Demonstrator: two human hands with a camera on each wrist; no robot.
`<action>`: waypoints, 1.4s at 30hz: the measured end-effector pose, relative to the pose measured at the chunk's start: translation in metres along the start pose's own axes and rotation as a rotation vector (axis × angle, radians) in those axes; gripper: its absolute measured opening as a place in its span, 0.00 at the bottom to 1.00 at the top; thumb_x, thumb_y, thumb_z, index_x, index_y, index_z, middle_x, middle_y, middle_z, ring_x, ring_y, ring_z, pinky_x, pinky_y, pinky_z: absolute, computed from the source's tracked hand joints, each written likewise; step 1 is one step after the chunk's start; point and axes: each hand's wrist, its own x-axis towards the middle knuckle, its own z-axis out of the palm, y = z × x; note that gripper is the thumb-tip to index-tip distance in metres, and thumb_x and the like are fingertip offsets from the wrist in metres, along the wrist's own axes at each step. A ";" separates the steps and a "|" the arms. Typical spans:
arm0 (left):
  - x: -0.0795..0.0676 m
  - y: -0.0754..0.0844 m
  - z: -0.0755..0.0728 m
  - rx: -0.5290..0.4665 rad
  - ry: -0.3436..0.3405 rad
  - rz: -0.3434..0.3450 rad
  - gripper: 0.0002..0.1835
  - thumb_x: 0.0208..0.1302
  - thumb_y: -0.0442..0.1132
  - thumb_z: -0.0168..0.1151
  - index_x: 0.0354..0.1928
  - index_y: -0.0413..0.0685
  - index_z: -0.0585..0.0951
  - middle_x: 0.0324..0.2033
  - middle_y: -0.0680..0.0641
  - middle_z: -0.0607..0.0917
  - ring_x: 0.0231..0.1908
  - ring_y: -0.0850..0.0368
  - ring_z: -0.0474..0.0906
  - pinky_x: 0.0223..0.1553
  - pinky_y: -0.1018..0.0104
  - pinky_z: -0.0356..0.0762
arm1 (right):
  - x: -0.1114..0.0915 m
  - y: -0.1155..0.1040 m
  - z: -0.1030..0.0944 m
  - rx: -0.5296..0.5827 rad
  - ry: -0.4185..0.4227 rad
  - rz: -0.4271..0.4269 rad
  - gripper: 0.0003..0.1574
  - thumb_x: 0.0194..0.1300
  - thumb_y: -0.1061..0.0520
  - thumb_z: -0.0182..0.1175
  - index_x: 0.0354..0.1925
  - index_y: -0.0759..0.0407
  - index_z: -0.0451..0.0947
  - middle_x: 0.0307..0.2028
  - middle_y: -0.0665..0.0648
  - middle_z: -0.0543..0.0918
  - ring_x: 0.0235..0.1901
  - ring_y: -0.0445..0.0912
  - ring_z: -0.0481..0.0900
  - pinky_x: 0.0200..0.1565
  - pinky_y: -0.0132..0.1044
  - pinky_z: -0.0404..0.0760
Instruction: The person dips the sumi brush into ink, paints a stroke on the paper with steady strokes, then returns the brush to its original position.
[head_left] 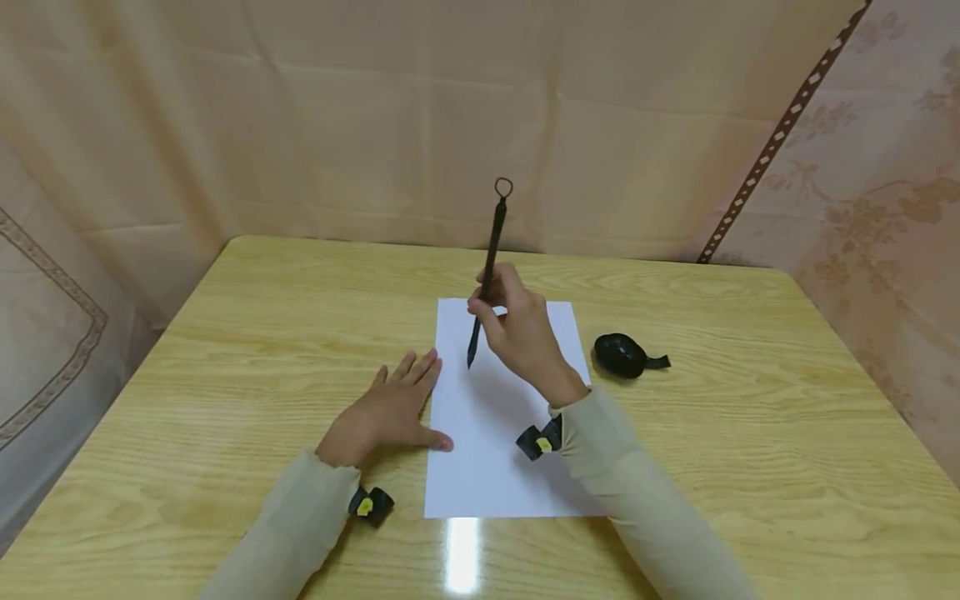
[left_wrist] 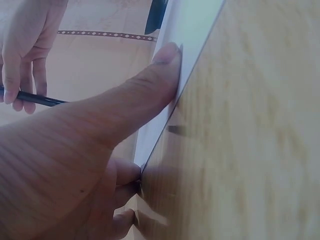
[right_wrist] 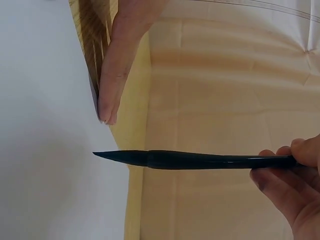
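A black writing brush (head_left: 494,242) with a cord loop at its top end slants tip-down over a white sheet of paper (head_left: 480,483). My right hand (head_left: 525,337) pinches its shaft between thumb and fingers. In the right wrist view the pointed dark tip of the brush (right_wrist: 200,161) hangs over the sheet, apparently apart from it. Flat at the sheet's left edge lies my left hand (head_left: 393,408), fingers extended. Its thumb rests on the paper, as the left wrist view also shows, and its fingertips touch the edge.
Right of the paper sits a rounded, glossy black object (head_left: 620,356) with a short flat tail. All this is on a wood-grain table (head_left: 285,333). Beige cloth (head_left: 360,125) hangs behind the table, with patterned cloth (head_left: 885,183) at the right.
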 end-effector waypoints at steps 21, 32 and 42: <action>0.000 0.000 0.001 0.002 -0.006 -0.016 0.60 0.42 0.69 0.60 0.69 0.45 0.42 0.69 0.49 0.38 0.68 0.46 0.31 0.62 0.40 0.38 | -0.004 0.005 0.007 -0.001 -0.007 0.031 0.12 0.60 0.65 0.56 0.42 0.64 0.65 0.30 0.57 0.79 0.31 0.43 0.81 0.27 0.26 0.78; 0.001 0.000 0.001 0.013 -0.012 -0.017 0.60 0.42 0.69 0.59 0.69 0.45 0.42 0.69 0.49 0.37 0.68 0.46 0.30 0.62 0.39 0.39 | -0.005 0.006 0.008 -0.004 -0.021 0.035 0.13 0.60 0.64 0.56 0.42 0.64 0.65 0.30 0.56 0.80 0.31 0.42 0.81 0.27 0.26 0.78; 0.000 0.000 0.000 0.005 -0.016 -0.017 0.60 0.42 0.69 0.60 0.69 0.45 0.42 0.69 0.50 0.37 0.68 0.46 0.30 0.62 0.40 0.38 | -0.007 0.005 0.008 0.005 -0.031 0.044 0.12 0.60 0.64 0.55 0.42 0.64 0.65 0.30 0.56 0.80 0.31 0.42 0.81 0.27 0.26 0.78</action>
